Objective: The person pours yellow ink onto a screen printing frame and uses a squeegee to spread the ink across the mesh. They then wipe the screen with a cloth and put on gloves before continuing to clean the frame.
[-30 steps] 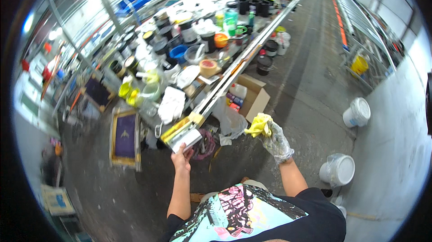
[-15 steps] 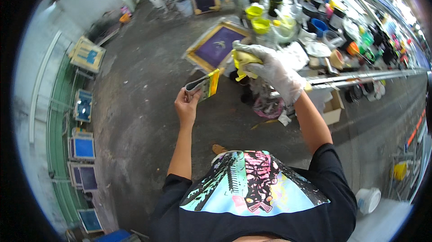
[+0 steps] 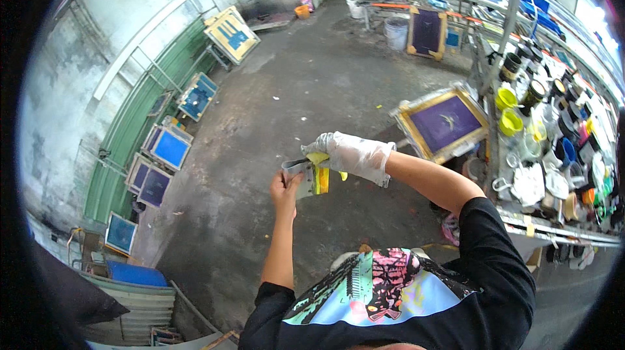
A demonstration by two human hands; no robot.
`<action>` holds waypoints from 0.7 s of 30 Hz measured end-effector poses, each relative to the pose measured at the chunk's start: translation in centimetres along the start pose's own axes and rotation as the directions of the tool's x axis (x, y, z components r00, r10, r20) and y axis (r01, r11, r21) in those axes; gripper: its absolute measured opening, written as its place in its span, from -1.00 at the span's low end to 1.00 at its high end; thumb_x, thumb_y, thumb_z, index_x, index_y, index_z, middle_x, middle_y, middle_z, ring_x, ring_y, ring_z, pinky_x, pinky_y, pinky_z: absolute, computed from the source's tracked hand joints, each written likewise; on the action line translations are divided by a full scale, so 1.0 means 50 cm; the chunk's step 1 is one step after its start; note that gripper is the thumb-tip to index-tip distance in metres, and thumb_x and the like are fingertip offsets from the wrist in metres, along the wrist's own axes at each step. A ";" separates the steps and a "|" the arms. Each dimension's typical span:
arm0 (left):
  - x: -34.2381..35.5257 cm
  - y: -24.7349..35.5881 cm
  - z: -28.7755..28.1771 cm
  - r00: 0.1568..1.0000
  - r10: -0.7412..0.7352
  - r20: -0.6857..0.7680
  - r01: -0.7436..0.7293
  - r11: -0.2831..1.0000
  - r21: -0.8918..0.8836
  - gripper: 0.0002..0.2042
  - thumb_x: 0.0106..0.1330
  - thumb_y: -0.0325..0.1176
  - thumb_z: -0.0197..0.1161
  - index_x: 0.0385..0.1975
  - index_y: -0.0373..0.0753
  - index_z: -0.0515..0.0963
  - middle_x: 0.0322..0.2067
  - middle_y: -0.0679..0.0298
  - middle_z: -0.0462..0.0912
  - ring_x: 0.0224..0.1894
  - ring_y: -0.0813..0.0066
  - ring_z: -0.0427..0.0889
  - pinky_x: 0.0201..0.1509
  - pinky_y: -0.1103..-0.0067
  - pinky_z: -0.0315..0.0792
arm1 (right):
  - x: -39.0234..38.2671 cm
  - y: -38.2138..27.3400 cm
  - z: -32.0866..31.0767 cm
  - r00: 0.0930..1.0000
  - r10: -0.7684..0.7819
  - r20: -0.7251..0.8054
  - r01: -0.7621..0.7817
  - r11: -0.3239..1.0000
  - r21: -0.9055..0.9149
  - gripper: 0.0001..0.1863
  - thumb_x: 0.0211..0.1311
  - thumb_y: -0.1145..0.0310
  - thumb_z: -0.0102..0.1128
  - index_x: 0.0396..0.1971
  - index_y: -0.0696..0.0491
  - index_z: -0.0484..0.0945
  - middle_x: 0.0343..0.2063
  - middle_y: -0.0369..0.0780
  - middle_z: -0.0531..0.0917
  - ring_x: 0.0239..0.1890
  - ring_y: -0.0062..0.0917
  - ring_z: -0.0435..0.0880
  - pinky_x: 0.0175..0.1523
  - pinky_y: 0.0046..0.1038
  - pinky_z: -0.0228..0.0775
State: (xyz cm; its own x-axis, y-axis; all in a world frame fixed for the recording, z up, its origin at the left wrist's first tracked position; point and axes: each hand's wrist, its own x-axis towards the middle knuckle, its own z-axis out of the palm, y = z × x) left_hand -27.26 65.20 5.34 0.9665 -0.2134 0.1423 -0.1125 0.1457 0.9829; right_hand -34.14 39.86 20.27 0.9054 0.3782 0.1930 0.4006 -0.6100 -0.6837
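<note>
My bare left hand (image 3: 284, 194) is closed on the near end of a folded flexible piece (image 3: 305, 185), grey on its inner side, with yellow, orange and green on the outside. Its exact kind does not show. Over the far side of that piece is my right hand (image 3: 351, 155), in a whitish, see-through glove. The gloved fingers are closed around a crumpled yellow cloth (image 3: 318, 157), which is partly hidden by the hand. Cloth and folded piece look to be touching. Both hands are held in front of my body, above the dark floor.
On the right a crowded table (image 3: 521, 223) carries yellow bowls (image 3: 510, 122), jars and tubs. A wooden-framed purple screen (image 3: 449, 122) leans near its corner. More framed screens (image 3: 170, 149) lean along the left wall. Buckets (image 3: 396, 32) stand farther back.
My gloved right hand has come leftward with the yellow cloth to the folded piece in my left hand. The view has turned left, so the table now lies farther to the right.
</note>
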 end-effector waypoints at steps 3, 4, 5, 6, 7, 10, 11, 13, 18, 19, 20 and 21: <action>0.070 0.039 -0.054 0.998 0.011 0.065 -0.024 0.979 0.203 -0.65 0.31 -0.36 0.46 0.01 -0.29 0.53 -0.13 0.29 0.69 -0.12 0.58 0.67 0.03 0.54 0.53 | 0.107 0.038 0.003 1.000 -0.013 0.022 0.012 0.999 0.033 -0.55 0.28 0.41 0.35 0.18 0.09 0.60 -0.04 -0.05 0.73 0.00 -0.23 0.74 0.11 -0.31 0.58; 0.092 0.053 -0.057 0.996 0.009 0.090 -0.032 0.966 0.257 -0.65 0.32 -0.34 0.46 0.02 -0.29 0.52 -0.13 0.29 0.69 -0.12 0.58 0.67 0.03 0.53 0.53 | 0.136 0.064 0.005 1.000 -0.013 0.005 0.012 0.998 0.061 -0.57 0.28 0.38 0.35 0.15 0.10 0.62 -0.07 -0.05 0.74 -0.02 -0.23 0.75 0.09 -0.33 0.58; 0.119 0.057 -0.049 0.996 0.004 0.091 -0.025 0.971 0.238 -0.65 0.32 -0.33 0.46 0.00 -0.28 0.52 -0.16 0.30 0.68 -0.15 0.60 0.65 -0.02 0.56 0.53 | 0.165 0.092 0.003 1.000 -0.010 -0.013 0.011 0.996 0.088 -0.58 0.28 0.35 0.35 0.13 0.10 0.64 -0.09 -0.04 0.76 -0.05 -0.23 0.76 0.08 -0.34 0.58; 0.138 0.064 -0.042 0.997 -0.003 0.072 -0.013 0.973 0.228 -0.66 0.32 -0.33 0.47 -0.03 -0.27 0.51 -0.18 0.32 0.68 -0.19 0.63 0.64 -0.07 0.58 0.52 | 0.196 0.115 0.007 0.999 0.009 -0.041 -0.003 0.990 0.144 -0.59 0.28 0.35 0.36 0.12 0.10 0.65 -0.11 -0.04 0.76 -0.07 -0.26 0.77 0.06 -0.35 0.59; 0.161 0.062 -0.034 0.999 -0.009 0.051 -0.002 0.977 0.215 -0.67 0.32 -0.32 0.48 -0.05 -0.26 0.50 -0.21 0.33 0.67 -0.22 0.65 0.62 -0.12 0.60 0.51 | 0.226 0.139 0.009 0.997 0.031 -0.064 -0.018 0.980 0.196 -0.59 0.27 0.35 0.37 0.10 0.11 0.66 -0.13 -0.04 0.77 -0.10 -0.29 0.78 0.04 -0.36 0.60; 0.269 0.013 -0.044 1.000 0.019 0.013 -0.021 0.985 0.172 -0.65 0.31 -0.30 0.49 -0.06 -0.29 0.51 -0.21 0.31 0.67 -0.24 0.63 0.64 -0.16 0.60 0.52 | 0.310 0.194 -0.013 0.987 -0.011 -0.163 0.045 0.977 0.209 -0.61 0.26 0.35 0.38 0.07 0.15 0.68 -0.20 -0.07 0.79 -0.21 -0.45 0.76 -0.03 -0.42 0.61; 0.307 -0.006 -0.043 1.000 -0.002 0.002 0.001 0.995 0.099 -0.64 0.30 -0.28 0.49 -0.06 -0.31 0.52 -0.21 0.30 0.68 -0.24 0.61 0.64 -0.16 0.59 0.52 | 0.330 0.225 -0.017 0.988 0.045 -0.146 0.003 0.949 0.315 -0.62 0.26 0.35 0.37 0.06 0.16 0.67 -0.21 -0.10 0.79 -0.21 -0.47 0.75 -0.04 -0.42 0.61; 0.371 -0.040 -0.008 0.998 -0.053 -0.040 0.054 0.998 0.038 -0.63 0.29 -0.27 0.50 -0.06 -0.31 0.53 -0.22 0.30 0.68 -0.25 0.61 0.63 -0.17 0.59 0.52 | 0.359 0.268 -0.055 0.986 0.143 -0.091 -0.085 0.882 0.463 -0.60 0.31 0.34 0.34 0.10 0.15 0.64 -0.19 -0.16 0.76 -0.23 -0.51 0.73 -0.08 -0.45 0.61; 0.556 -0.142 0.068 0.994 -0.087 -0.065 0.086 0.996 -0.018 -0.62 0.30 -0.24 0.50 -0.05 -0.32 0.55 -0.20 0.29 0.69 -0.21 0.60 0.64 -0.10 0.58 0.51 | 0.453 0.396 -0.121 0.912 0.385 -0.138 -0.211 0.731 0.649 -0.63 0.33 0.34 0.30 0.09 0.14 0.63 -0.25 -0.27 0.72 -0.27 -0.60 0.65 -0.15 -0.48 0.56; 0.585 -0.150 0.098 0.992 -0.101 -0.070 0.099 0.995 -0.032 -0.62 0.31 -0.23 0.49 -0.04 -0.33 0.55 -0.20 0.29 0.69 -0.20 0.60 0.64 -0.09 0.57 0.51 | 0.461 0.408 -0.148 0.866 0.489 -0.100 -0.280 0.642 0.714 -0.64 0.34 0.36 0.28 0.10 0.12 0.62 -0.22 -0.30 0.71 -0.27 -0.61 0.63 -0.17 -0.52 0.52; 0.616 -0.157 0.125 0.990 -0.116 -0.074 0.113 0.993 -0.046 -0.62 0.32 -0.23 0.48 -0.04 -0.33 0.55 -0.19 0.28 0.69 -0.19 0.60 0.64 -0.08 0.57 0.51 | 0.482 0.454 -0.154 0.859 0.494 -0.135 -0.209 0.578 0.789 -0.63 0.35 0.36 0.27 0.11 0.11 0.61 -0.21 -0.31 0.71 -0.25 -0.62 0.63 -0.16 -0.52 0.51; 0.647 -0.155 0.156 0.991 -0.120 -0.065 0.117 0.992 -0.049 -0.60 0.34 -0.20 0.45 -0.01 -0.34 0.52 -0.17 0.26 0.67 -0.16 0.58 0.63 -0.04 0.55 0.50 | 0.500 0.511 -0.160 0.847 0.502 -0.175 -0.130 0.514 0.848 -0.63 0.35 0.37 0.26 0.13 0.11 0.60 -0.19 -0.31 0.70 -0.24 -0.62 0.63 -0.15 -0.53 0.51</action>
State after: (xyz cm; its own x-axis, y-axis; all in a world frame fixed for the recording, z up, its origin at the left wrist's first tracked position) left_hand 3.11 49.64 3.24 0.9860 -0.1658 0.0156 0.0124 0.1666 0.9860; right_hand -0.14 28.17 13.24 0.9925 -0.1080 -0.0567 -0.0308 0.2274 -0.9733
